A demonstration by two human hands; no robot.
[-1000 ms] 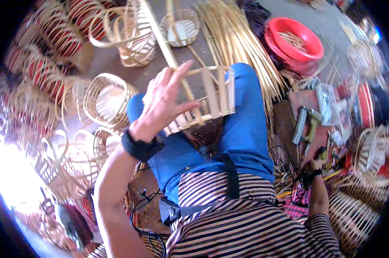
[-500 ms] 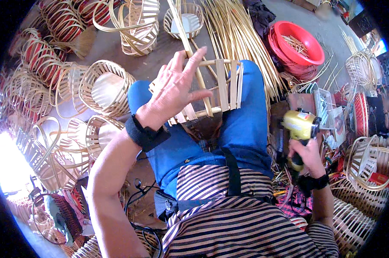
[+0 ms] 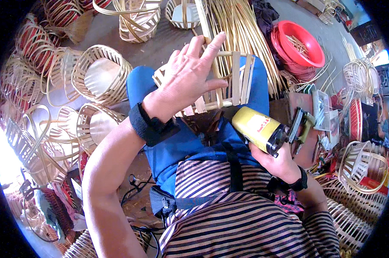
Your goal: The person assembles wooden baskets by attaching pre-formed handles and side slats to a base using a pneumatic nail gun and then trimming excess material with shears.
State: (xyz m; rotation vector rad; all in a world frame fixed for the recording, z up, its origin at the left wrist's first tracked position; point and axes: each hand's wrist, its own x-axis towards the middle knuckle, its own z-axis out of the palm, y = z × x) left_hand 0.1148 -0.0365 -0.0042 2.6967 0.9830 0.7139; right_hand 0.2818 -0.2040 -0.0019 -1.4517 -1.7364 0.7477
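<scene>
On my lap rests a small slatted bamboo basket [image 3: 236, 79], turned on its side. My left hand [image 3: 183, 77] lies over it, gripping it with thumb and index finger across a long pale bamboo strip [image 3: 203, 19]. That strip runs over the basket's slats to its near rim. In my right hand [image 3: 277, 162] is a yellow-bodied nail gun [image 3: 255, 125] with a black end, my fingers wrapped round its grip. It is held just right of the basket, close to its near rim; the nail gun's nose is hidden under its body.
Finished baskets [image 3: 100, 75] crowd the left side. Long bamboo strips [image 3: 250, 47] lie on the floor ahead. A red basin [image 3: 302, 43] stands at the far right. Another nail gun [image 3: 305, 127] lies on a board to the right, near a plastic basket [image 3: 321, 109].
My right hand has brought the nail gun leftward from the right side to beside the basket. The basket and my left hand have shifted slightly right and away in the view.
</scene>
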